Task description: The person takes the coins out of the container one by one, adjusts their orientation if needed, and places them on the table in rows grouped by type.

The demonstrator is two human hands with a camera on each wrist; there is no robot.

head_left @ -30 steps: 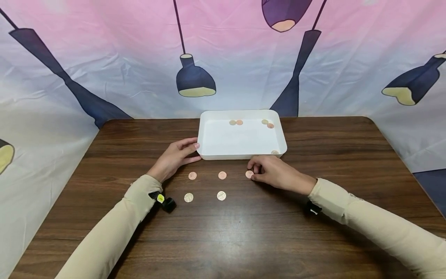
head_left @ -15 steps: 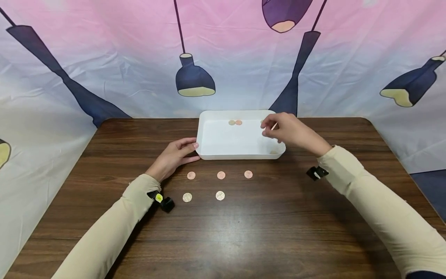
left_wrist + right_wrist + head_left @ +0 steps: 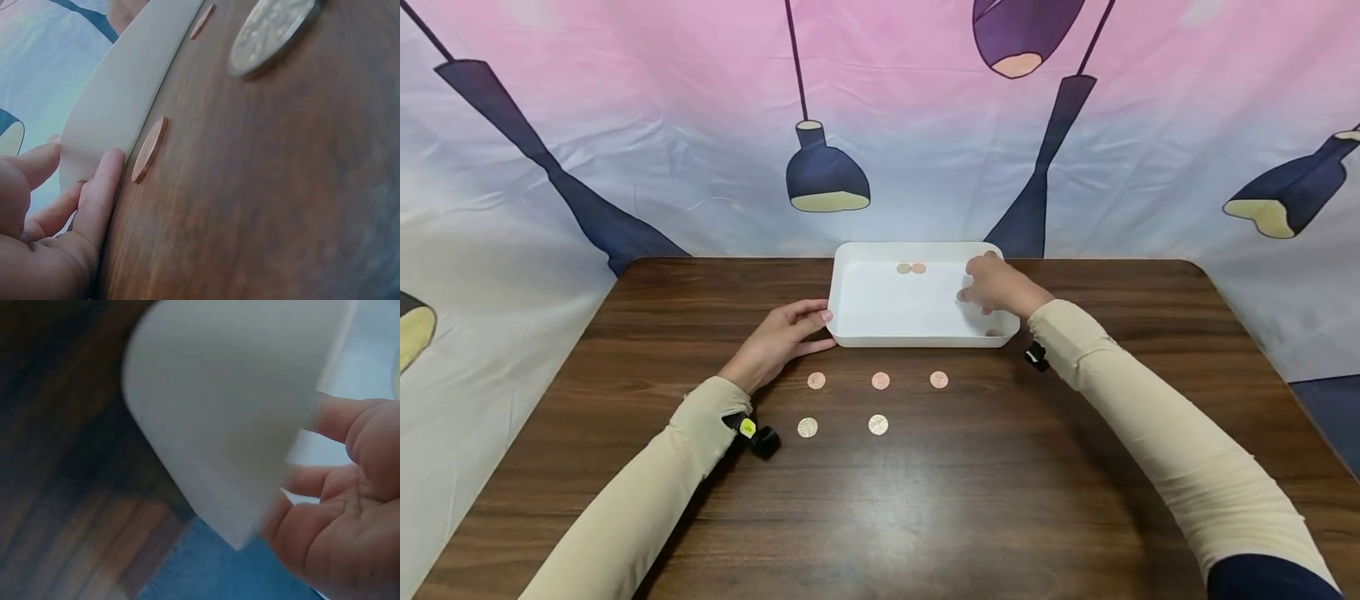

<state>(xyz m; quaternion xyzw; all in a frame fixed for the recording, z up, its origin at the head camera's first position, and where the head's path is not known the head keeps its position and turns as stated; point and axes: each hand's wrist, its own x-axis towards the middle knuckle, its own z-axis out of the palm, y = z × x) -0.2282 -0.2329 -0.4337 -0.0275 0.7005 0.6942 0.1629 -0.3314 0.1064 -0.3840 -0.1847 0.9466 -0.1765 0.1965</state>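
A white tray (image 3: 917, 304) stands at the far side of the table. My left hand (image 3: 771, 343) rests at its left front corner, fingertips against the outer wall in the left wrist view. My right hand (image 3: 1000, 283) reaches over the tray's right side, thumb and forefinger spread with a gap between them. The tray wall hides part of its fingers in the right wrist view. Inside the tray, a gold-coloured coin (image 3: 904, 268) lies against a copper-coloured coin (image 3: 919, 268) at the back. A dull coin (image 3: 993, 332) shows at the front right corner.
Before the tray, three copper coins lie in a row on the brown wooden table (image 3: 850, 517), among them a middle one (image 3: 880, 381). Two pale gold coins form a nearer row, with one (image 3: 807, 427) at left. A printed cloth (image 3: 700, 167) hangs behind.
My right hand has let go of a copper coin at the right end of the far row, then moved up and back into the tray. My left hand has stayed at the tray corner.
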